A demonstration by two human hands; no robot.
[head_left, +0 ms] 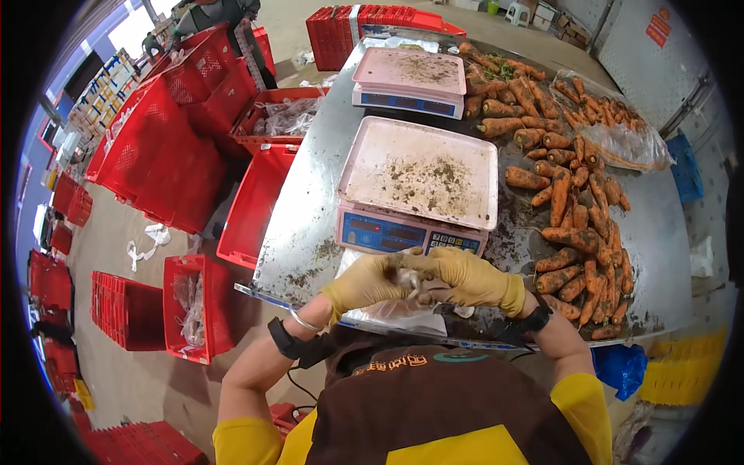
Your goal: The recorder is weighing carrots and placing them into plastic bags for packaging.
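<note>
My left hand (363, 284) and my right hand (470, 277), both in dirty yellow gloves, meet at the table's near edge in front of the scale. Their fingers are closed on the gathered part of a clear plastic bag (412, 291). More clear plastic (391, 314) lies below my hands on the edge. Just beyond them stands a pink digital scale (418, 170), its tray specked with soil and holding nothing. To the right, loose carrots (570, 240) with soil on them are heaped on the metal table (294, 225).
A second scale (411, 74) stands farther back. A clear bag of carrots (612, 124) lies far right. Red crates (260, 201) stand left of the table, one holding plastic bags (287, 116). A person (221, 15) stands beyond the crates. A blue bag (621, 368) hangs near right.
</note>
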